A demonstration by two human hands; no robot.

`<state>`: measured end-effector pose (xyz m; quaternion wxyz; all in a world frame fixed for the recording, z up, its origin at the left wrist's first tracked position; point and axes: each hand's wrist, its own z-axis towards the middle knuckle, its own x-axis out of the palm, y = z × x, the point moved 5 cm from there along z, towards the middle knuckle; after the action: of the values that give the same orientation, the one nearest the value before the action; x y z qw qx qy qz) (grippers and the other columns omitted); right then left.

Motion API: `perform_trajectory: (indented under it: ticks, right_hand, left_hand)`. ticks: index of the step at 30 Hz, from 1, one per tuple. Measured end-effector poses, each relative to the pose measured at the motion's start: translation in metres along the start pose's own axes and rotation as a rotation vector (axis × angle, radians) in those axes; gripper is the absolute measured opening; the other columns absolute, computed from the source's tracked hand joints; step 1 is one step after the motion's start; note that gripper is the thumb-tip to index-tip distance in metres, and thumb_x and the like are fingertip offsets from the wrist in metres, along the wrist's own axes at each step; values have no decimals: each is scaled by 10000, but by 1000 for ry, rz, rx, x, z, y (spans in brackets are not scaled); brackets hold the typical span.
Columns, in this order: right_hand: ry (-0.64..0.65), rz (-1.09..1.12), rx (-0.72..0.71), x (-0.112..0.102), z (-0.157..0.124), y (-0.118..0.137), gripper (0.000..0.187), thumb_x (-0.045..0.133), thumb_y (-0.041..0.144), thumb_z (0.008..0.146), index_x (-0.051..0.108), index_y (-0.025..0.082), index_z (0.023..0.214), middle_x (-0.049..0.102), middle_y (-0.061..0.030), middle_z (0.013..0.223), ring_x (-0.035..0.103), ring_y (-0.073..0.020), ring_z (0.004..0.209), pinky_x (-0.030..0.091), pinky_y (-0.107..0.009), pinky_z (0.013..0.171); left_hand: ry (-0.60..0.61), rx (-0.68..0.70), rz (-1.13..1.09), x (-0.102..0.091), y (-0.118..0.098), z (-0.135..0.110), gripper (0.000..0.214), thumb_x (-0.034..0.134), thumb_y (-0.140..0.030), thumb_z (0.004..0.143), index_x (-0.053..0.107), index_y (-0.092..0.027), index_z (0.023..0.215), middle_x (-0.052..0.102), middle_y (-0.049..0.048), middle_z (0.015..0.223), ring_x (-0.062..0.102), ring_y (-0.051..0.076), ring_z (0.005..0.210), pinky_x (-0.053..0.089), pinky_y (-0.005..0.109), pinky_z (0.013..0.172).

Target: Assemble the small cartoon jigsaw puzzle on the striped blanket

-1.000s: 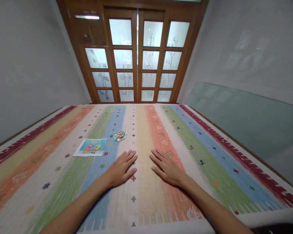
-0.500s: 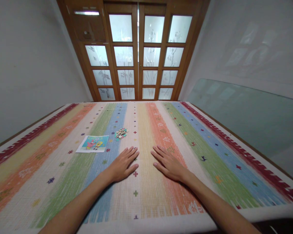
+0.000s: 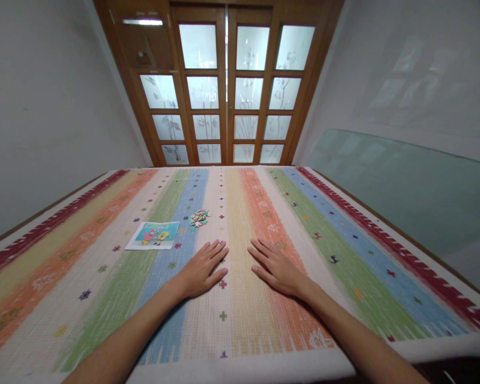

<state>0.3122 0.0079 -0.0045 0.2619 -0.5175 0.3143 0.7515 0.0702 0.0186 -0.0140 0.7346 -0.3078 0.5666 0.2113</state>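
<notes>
My left hand (image 3: pixel 202 270) lies flat on the striped tablecloth (image 3: pixel 240 314), palm down, fingers stretched out and holding nothing. Opposite it, my right hand (image 3: pixel 276 266) also rests flat on the cloth with its fingers extended and nothing in them. A strip of yellow and white cloth separates the two hands. Beyond my left hand is a small heap of jigsaw puzzle pieces (image 3: pixel 199 219), some teal and some pale. Left of that heap lies a printed picture (image 3: pixel 154 236) showing a pink and a yellow cartoon figure on a blue-green background. Neither hand touches the pieces or the picture.
The cloth covers a large table that reaches back to wooden doors (image 3: pixel 226 80) with frosted panes. A plain wall (image 3: pixel 44 106) stands on the left. Along the right wall leans a greenish glass sheet (image 3: pixel 404 186).
</notes>
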Motion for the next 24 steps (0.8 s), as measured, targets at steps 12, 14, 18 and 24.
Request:
perform_trajectory:
  ticks: [12, 14, 18, 24]
  right_hand:
    - [24, 9, 12, 0, 0, 0, 539, 446, 415, 1062, 489, 184, 1547, 408, -150, 1621, 343, -317, 1530, 335, -578, 1232]
    - [15, 12, 12, 0, 0, -1, 535, 450, 415, 1061, 482, 204, 1552, 412, -139, 1622, 345, -310, 1530, 330, -573, 1236]
    - [22, 6, 13, 0, 0, 0, 535, 454, 410, 1059, 493, 185, 1543, 423, -145, 1618, 351, -304, 1528, 326, -555, 1242]
    - [17, -16, 8, 0, 1, 1, 525, 444, 407, 1059, 521, 165, 1519, 442, -154, 1606, 370, -308, 1519, 341, -559, 1234]
  left_hand:
    - [9, 23, -11, -3, -2, -2, 607, 362, -534, 1091, 328, -232, 1616, 293, 108, 1675, 219, 277, 1572, 221, 523, 1283]
    - [6, 22, -13, -3, -1, -2, 605, 367, -533, 1090, 332, -234, 1614, 297, 106, 1674, 222, 279, 1571, 222, 525, 1282]
    - [15, 13, -10, -3, -2, -2, 609, 369, -538, 1089, 351, -218, 1606, 293, 116, 1675, 229, 285, 1569, 222, 521, 1282]
    - [25, 6, -2, -4, -2, -2, 620, 340, -554, 1090, 360, -202, 1600, 307, 120, 1672, 223, 285, 1572, 223, 518, 1282]
